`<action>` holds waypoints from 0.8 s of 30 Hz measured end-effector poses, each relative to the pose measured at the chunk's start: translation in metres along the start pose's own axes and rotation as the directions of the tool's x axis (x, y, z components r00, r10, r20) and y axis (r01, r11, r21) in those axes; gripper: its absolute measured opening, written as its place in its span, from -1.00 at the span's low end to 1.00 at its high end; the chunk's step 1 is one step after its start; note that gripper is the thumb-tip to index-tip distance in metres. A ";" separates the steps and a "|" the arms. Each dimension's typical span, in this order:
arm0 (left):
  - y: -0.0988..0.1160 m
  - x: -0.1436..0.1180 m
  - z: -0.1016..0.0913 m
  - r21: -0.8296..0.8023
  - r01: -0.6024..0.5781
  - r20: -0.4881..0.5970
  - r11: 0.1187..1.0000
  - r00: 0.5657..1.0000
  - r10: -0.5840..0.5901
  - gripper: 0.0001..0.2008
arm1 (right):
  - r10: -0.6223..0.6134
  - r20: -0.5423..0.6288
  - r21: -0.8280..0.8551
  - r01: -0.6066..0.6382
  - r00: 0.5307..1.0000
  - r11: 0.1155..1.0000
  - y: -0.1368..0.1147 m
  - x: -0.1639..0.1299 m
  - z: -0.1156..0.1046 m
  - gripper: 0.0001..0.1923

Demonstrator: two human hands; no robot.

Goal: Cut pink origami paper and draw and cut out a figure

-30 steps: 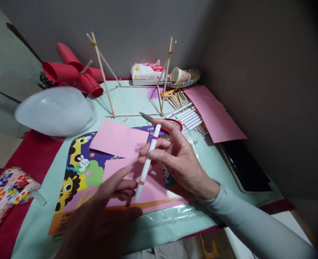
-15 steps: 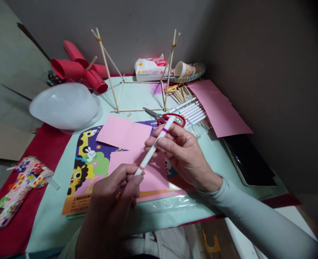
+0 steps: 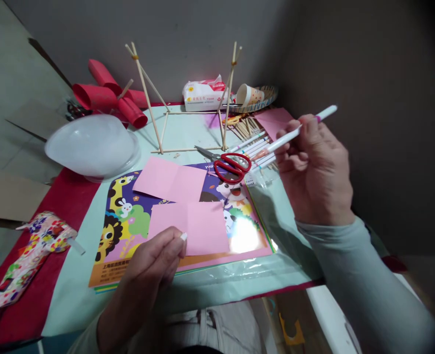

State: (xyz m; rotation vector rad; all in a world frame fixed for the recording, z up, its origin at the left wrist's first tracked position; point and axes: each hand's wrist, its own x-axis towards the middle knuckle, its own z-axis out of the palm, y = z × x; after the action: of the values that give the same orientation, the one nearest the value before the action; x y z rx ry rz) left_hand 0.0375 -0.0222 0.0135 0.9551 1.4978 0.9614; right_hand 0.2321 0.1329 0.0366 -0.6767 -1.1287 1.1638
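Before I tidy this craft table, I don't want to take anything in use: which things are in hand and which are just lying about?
In hand:
- marker pen in right hand
- pen cap pinched in left hand
- nearer pink paper, beside the left hand

Lying about:
- scissors
- row of markers
- stick frame
- clear bowl
- red paper rolls
- tissue pack

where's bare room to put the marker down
Free: mint mat inside the stick frame, and its left strip between lid and booklet. Crowded: the right side, with scissors, marker row and sticks.
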 end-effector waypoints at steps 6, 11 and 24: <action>0.012 0.003 -0.001 -0.274 -0.028 0.034 0.961 0.999 0.039 -0.75 | -0.381 0.235 -0.233 0.432 0.894 0.871 -0.011 -0.020 0.015 -0.88; 0.016 -0.001 0.000 -0.268 -0.130 -0.046 0.955 0.991 0.122 -0.86 | -0.464 0.788 -0.360 0.914 0.405 0.186 -0.019 -0.035 0.016 -0.83; 0.017 -0.013 0.008 0.104 -0.215 -0.337 0.971 0.911 0.238 -0.91 | -0.273 0.913 -0.312 0.950 0.302 0.007 -0.012 -0.039 0.017 -0.77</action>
State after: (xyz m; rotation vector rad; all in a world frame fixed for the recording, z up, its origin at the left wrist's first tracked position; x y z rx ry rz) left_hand 0.0476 -0.0275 0.0327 1.0623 1.7461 1.3111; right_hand 0.2208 0.0898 0.0403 -0.2591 -2.4190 -0.3771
